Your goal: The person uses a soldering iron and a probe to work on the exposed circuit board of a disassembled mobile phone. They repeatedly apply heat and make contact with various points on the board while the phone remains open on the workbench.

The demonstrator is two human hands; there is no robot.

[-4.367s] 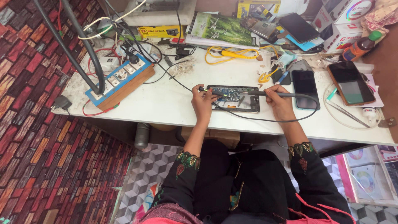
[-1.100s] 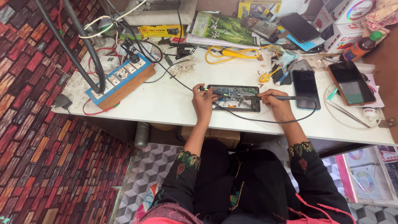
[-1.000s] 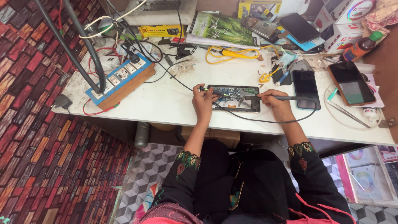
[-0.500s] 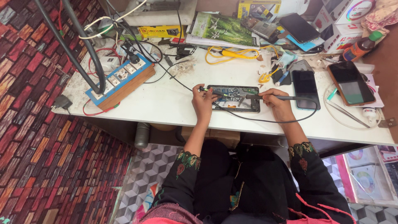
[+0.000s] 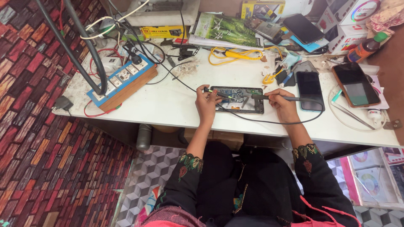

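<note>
Opened phone (image 5: 237, 100), its back off and circuit board showing, lies flat on the white counter (image 5: 176, 109) straight ahead of the person, its long axis running left to right between the two hands. The left hand (image 5: 207, 103) rests at the phone's left end, fingers pinched together on a thin tweezer-like tool (image 5: 215, 93) whose tip points right onto the board. The right hand (image 5: 281, 103) sits at the right end, closed in a pen grip around a dark soldering-iron-like handle (image 5: 273, 97) that lies nearly level and points left across the phone; its black cord (image 5: 269, 122) loops along the near edge of the counter. Both hands are about equally close, one at each short end, tips meeting over the middle. Just right of the right hand lies a dark phone (image 5: 310, 90), and further right another phone with a brown rim (image 5: 355, 84). A blue-and-white power strip (image 5: 123, 80) sits well apart to the left.
</note>
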